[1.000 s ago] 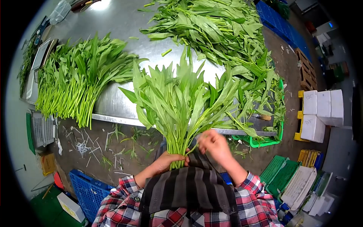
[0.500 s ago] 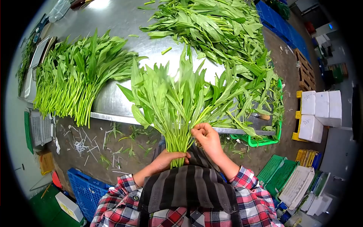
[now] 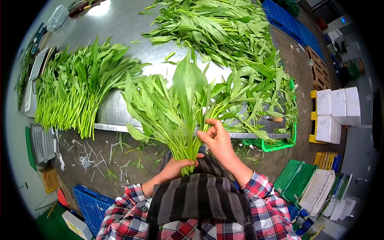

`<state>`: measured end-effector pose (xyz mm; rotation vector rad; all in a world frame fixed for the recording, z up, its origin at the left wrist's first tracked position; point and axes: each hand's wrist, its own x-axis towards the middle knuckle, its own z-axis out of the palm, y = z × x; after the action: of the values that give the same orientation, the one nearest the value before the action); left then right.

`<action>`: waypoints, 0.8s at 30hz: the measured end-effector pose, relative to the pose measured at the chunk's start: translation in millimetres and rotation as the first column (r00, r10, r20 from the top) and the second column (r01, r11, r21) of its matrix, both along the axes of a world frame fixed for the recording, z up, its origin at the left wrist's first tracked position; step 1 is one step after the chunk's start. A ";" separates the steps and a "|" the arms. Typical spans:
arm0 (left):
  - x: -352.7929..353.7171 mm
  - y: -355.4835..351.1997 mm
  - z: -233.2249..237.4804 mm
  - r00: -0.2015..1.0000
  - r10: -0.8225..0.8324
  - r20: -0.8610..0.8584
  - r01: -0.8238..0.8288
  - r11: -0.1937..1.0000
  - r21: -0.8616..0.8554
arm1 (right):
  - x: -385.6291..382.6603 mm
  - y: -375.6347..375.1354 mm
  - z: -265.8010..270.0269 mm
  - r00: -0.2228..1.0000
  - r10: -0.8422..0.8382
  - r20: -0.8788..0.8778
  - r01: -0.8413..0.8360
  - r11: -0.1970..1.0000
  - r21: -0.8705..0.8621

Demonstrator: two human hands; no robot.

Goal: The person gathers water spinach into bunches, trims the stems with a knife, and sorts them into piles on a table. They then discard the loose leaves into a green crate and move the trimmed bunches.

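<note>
A fan-shaped bunch of leafy green stems (image 3: 180,116) stands upright in front of my body. My left hand (image 3: 176,168) is wrapped round the lower stems, just above the striped apron. On the right side of the bunch, my right hand (image 3: 216,140) has its thumb and forefinger bent against the upper stems; whether they pinch one is too small to tell. To the left on the metal table (image 3: 116,112) lies a neat row of greens (image 3: 76,84). A large loose heap of greens (image 3: 216,32) covers the table's far right.
A green crate (image 3: 276,146) sits at the table's right edge, near a wooden handle (image 3: 276,119). White boxes (image 3: 330,128) and a wooden pallet (image 3: 318,68) stand farther right. A blue pallet (image 3: 91,206) is on the floor at lower left, below scattered white strips (image 3: 85,161).
My right hand has moved slightly up and left along the bunch, its fingers a little more spread. The leaves in the held bunch have shifted, with a broad leaf now upright at the middle.
</note>
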<state>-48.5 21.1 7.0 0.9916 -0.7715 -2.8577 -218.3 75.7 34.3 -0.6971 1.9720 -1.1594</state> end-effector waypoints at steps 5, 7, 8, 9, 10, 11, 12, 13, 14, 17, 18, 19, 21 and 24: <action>0.8 -1.6 -1.9 1.000 -0.013 -0.011 0.013 1.000 0.002 | -1.4 10.6 -20.4 0.998 -0.055 -0.008 0.054 0.995 -0.079; 3.1 -1.4 -8.0 1.000 0.009 -0.026 -0.008 0.998 0.060 | 2.6 14.9 -1.1 0.980 0.035 -0.194 -0.077 0.974 -0.211; 4.3 -1.1 -10.0 1.000 0.015 -0.022 -0.013 0.997 0.075 | 4.6 18.4 5.7 0.955 0.069 -0.288 -0.149 0.953 -0.265; 5.3 -0.7 -12.0 1.000 0.019 -0.018 -0.017 0.996 0.090 | 7.6 26.6 5.5 0.968 0.151 -0.202 -0.198 0.950 -0.241; 4.9 -0.7 -11.5 1.000 0.021 -0.015 -0.019 0.994 0.105 | 9.2 36.1 0.7 0.962 0.245 -0.117 -0.268 0.926 -0.266; 4.2 -0.6 -7.6 1.000 0.024 0.013 -0.025 0.996 0.084 | 14.7 43.3 -11.9 0.957 0.290 0.018 -0.270 0.912 -0.310; 2.7 -1.2 1.9 0.999 0.028 0.041 -0.031 0.998 0.063 | 16.0 43.7 -12.3 0.939 0.321 0.126 -0.270 0.912 -0.310; 1.5 -1.9 7.3 0.997 0.033 0.069 -0.036 0.998 0.042 | 17.4 44.0 -12.7 0.910 0.343 0.234 -0.267 0.914 -0.305; 1.9 -1.4 4.4 0.999 0.018 0.050 -0.020 0.999 0.049 | 18.8 44.5 -13.1 0.872 0.355 0.336 -0.261 0.920 -0.294; 7.7 -0.1 -16.2 0.998 -0.053 -0.019 0.053 0.998 0.028 | 13.3 45.4 -19.3 0.708 0.350 0.614 -0.257 0.937 -0.238; 7.9 1.0 -21.2 0.999 -0.041 -0.036 0.045 0.993 0.107 | 10.7 44.0 -17.9 0.723 0.341 0.601 -0.276 0.940 -0.201; 8.6 2.0 -25.5 0.998 -0.021 -0.054 0.031 0.983 0.181 | 8.1 40.7 -15.8 0.737 0.340 0.585 -0.300 0.939 -0.168; 11.6 1.4 -31.4 0.996 0.002 -0.090 0.028 0.945 0.326 | 6.2 35.4 -13.8 0.773 0.365 0.519 -0.374 0.923 -0.092; 10.3 8.5 -44.1 0.990 0.101 -0.103 -0.051 0.913 0.406 | 9.1 31.2 2.2 0.749 0.492 0.443 -0.528 0.848 -0.049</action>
<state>-38.3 29.5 -37.1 0.8375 -0.1265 -3.0355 -209.2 106.9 36.5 -0.7871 1.3142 -0.8005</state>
